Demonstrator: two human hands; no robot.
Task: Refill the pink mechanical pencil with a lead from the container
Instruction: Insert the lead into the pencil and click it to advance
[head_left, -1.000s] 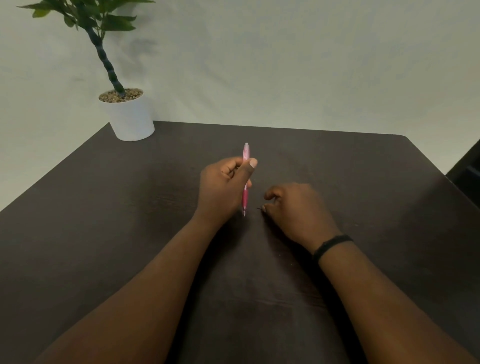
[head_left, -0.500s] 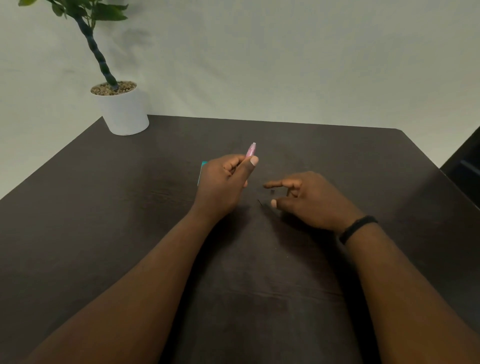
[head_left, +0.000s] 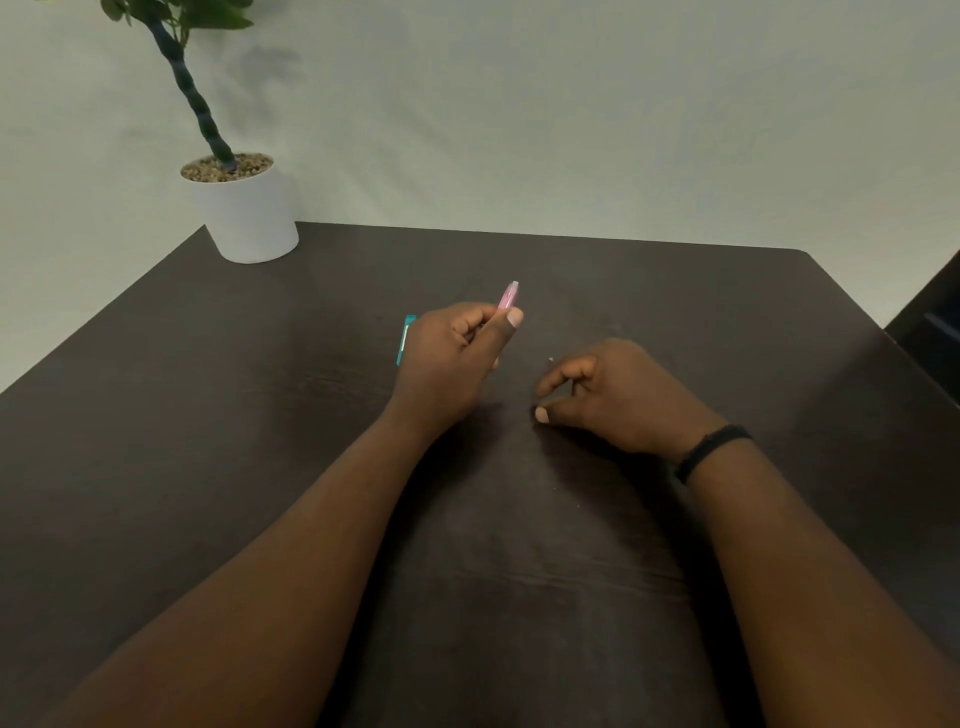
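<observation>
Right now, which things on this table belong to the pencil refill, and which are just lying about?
Belongs to the job:
pink mechanical pencil, held in the left hand
teal lead container, partly hidden behind that hand
right hand, fingers curled near the table; any lead too thin to see

Lying about:
potted plant
black wristband

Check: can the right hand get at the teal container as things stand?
Probably not directly. The container lies on the far side of the left hand, which holds the pencil and mostly hides it. The right hand would have to go over or around.
</observation>
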